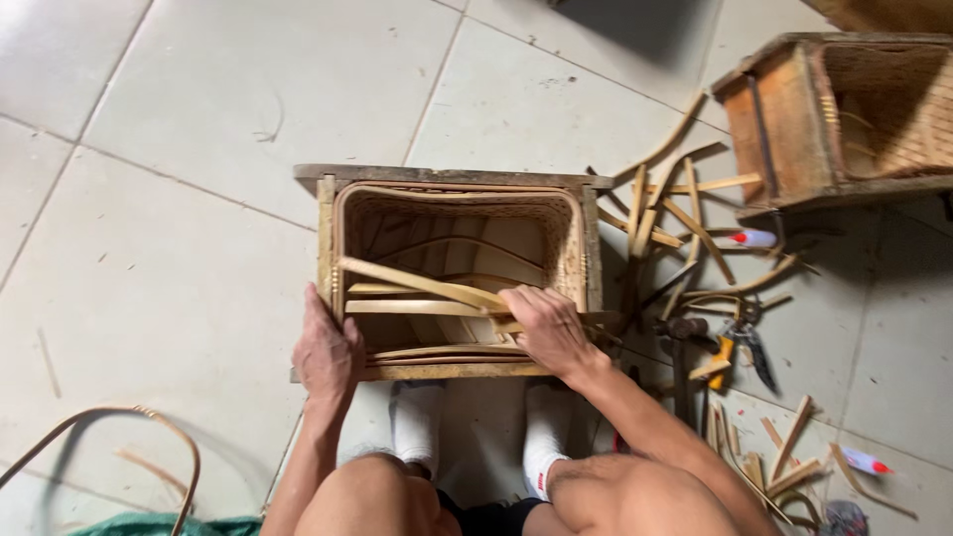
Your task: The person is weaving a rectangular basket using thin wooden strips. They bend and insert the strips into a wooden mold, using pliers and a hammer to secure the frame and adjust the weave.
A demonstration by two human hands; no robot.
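Note:
A rectangular woven basket (457, 179) with a wooden frame stands on the tiled floor just beyond my feet, its opening facing up. My left hand (326, 352) grips the frame's near left corner. Inside the opening, my right hand (544, 326) is closed on a flat bamboo strip (417, 281) that slants across the basket. More strips lie flat and curved in the basket below it.
A second woven box (844, 109) in a wooden frame stands at the far right. Loose bamboo slats (675, 223), a hammer (680, 342), pliers (745, 342) and offcuts (784, 462) litter the floor to the right. A bent cane loop (149, 427) lies near left.

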